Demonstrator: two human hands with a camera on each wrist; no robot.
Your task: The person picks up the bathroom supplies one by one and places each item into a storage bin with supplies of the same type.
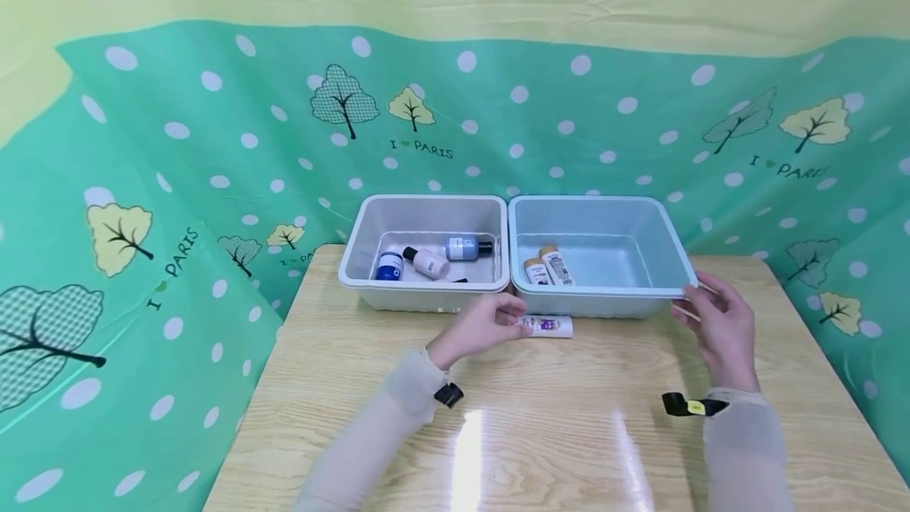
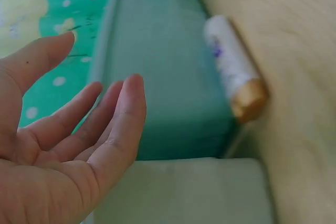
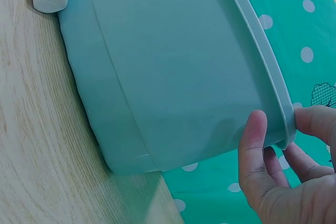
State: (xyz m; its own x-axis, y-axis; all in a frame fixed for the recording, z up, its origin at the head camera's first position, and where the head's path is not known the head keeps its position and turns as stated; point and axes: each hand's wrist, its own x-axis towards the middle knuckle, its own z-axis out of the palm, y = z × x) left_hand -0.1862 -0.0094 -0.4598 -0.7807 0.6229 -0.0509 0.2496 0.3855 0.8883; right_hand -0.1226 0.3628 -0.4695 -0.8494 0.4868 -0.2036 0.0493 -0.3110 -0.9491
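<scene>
My left hand (image 1: 485, 326) hovers over the gold-capped end of a white bottle (image 1: 553, 326), its fingers loosely bent and apart. Nothing lies between those fingers in the left wrist view, where the same bottle (image 2: 231, 59) rests on its side along the blue bin's wall. At the front right corner of the light blue bin (image 1: 604, 303), my right hand (image 1: 725, 330) pinches the rim (image 3: 286, 114) between thumb and fingers. Two bottles with tan caps (image 1: 557, 267) lie inside that bin, in its front left part.
A grey bin (image 1: 426, 299) stands left of the blue one, their rims side by side. It holds a dark blue bottle (image 1: 389, 266), a pink bottle (image 1: 429, 263) and a light blue bottle (image 1: 462, 249). A green patterned cloth (image 1: 498, 125) hangs behind the wooden table (image 1: 554, 433).
</scene>
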